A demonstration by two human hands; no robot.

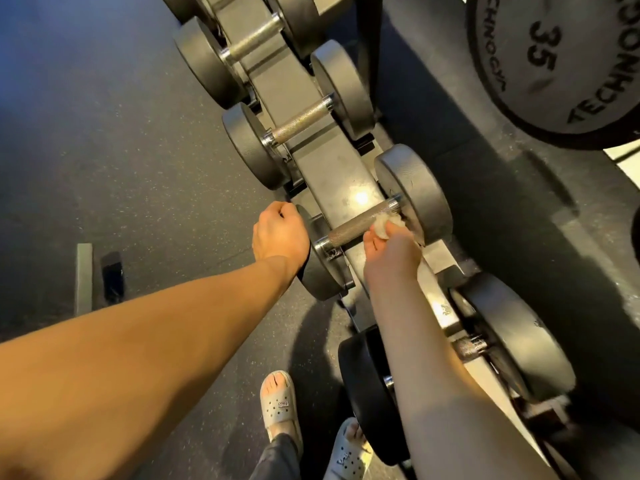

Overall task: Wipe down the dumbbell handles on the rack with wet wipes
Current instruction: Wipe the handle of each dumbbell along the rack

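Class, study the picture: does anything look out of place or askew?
Only one thing: a dark flat object, perhaps a phone, lies on the floor left of the rack, where feet could catch it. The dumbbells sit straight in it.

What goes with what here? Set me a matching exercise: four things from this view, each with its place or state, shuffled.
Things:
1. wet wipe
2. left hand
3. weight plate
4. sandal

Places or states:
A. marked 35
B. being worn
C. holds the dumbbell head
D. pinched by the right hand against the dumbbell handle

Pairs: 1-D, 2-C, 3-A, 4-B
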